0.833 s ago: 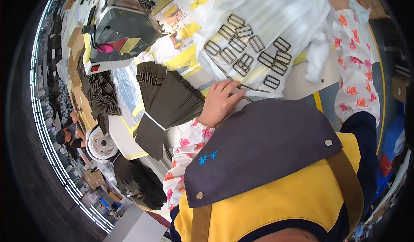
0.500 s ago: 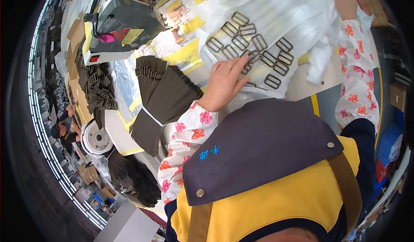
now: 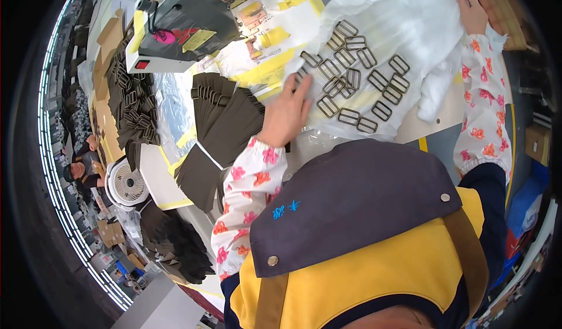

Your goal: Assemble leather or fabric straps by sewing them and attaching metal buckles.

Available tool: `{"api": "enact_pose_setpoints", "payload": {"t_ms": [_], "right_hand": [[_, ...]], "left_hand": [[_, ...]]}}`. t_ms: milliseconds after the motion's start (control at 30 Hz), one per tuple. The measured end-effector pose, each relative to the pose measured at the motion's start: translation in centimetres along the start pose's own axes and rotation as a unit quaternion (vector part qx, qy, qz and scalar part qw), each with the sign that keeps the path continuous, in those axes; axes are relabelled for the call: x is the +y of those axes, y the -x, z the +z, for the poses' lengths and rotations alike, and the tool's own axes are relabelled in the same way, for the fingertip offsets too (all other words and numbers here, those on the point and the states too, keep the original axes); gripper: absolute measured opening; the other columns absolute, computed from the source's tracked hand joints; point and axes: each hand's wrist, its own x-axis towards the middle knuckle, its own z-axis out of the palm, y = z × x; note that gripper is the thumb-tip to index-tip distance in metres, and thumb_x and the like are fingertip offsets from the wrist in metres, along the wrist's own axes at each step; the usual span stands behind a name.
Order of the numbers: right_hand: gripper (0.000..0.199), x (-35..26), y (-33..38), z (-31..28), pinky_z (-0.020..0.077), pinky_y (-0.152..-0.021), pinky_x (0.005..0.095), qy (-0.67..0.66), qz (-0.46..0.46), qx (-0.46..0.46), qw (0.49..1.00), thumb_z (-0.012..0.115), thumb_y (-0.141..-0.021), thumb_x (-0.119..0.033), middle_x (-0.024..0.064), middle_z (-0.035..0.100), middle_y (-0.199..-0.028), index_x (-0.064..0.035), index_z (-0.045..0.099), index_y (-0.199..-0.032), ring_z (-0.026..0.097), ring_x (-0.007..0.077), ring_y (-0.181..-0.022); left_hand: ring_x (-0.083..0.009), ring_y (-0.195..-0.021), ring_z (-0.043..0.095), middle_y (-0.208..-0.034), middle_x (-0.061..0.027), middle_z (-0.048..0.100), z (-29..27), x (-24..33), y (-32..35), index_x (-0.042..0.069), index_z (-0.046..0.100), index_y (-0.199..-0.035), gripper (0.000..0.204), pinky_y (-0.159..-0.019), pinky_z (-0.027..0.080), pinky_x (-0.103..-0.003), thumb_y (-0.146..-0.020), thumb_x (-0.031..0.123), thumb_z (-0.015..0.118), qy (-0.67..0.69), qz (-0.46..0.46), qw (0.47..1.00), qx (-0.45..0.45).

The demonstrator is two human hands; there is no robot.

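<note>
A thin white plastic sheet or bag [image 3: 421, 30] lies on the table, with several dark metal slide buckles [image 3: 329, 67] spread over it. My left hand [image 3: 285, 115] is at the sheet's left edge, fingers apart and reaching to a buckle or two partly hidden by the fingertips. At the far right, my right hand [image 3: 472, 14] has its fingers curled on the sheet's edge. Beside my left forearm lies a fanned stack of dark brown fabric straps [image 3: 228, 124], tied with a white band. Some straps at its far end carry buckles.
A sewing machine [image 3: 193, 30] stands at the back left. Left of the straps is a heap of strap pieces with buckles [image 3: 132, 103]. A white fan [image 3: 127, 183] and a dark fabric pile [image 3: 178, 244] are farther left. Another person [image 3: 88, 168] is in the distance.
My left hand has moved left from among the buckles to the sheet's edge. Several buckles have shifted, and more show near the front. My right hand keeps its place on the sheet.
</note>
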Motion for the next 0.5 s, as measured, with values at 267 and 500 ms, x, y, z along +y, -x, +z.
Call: {"api": "enact_pose_setpoints", "payload": {"t_ms": [267,500], "right_hand": [[0.034,-0.6,1.4,-4.0,0.0454,-0.076,0.0331,0.121,-0.081,0.065,0.987,0.064,-0.078,-0.031,0.0099,0.061,-0.099,-0.0065,0.061,-0.102,0.06,0.0235,-0.084],[0.02,-20.0,14.5,-5.1,0.0453,-0.066,0.0286,-0.214,-0.242,-0.227,0.919,0.062,-0.076,-0.006,0.0068,0.058,-0.091,-0.004,0.059,-0.096,0.055,0.0219,-0.077]], "left_hand": [[-0.0383,-0.095,0.055,-0.126,-0.0286,0.038,-2.5,-1.3,0.8,0.002,0.035,-0.128,0.07,-0.074,0.048,-0.04,-0.07,0.023,0.069,0.007,-0.09,0.995,0.036],[-0.028,-0.091,0.056,-0.105,-0.0112,0.057,-0.8,1.9,6.5,0.008,0.057,-0.105,0.035,-0.075,0.047,-0.035,-0.071,0.012,0.066,0.118,0.161,0.975,0.099]]}}
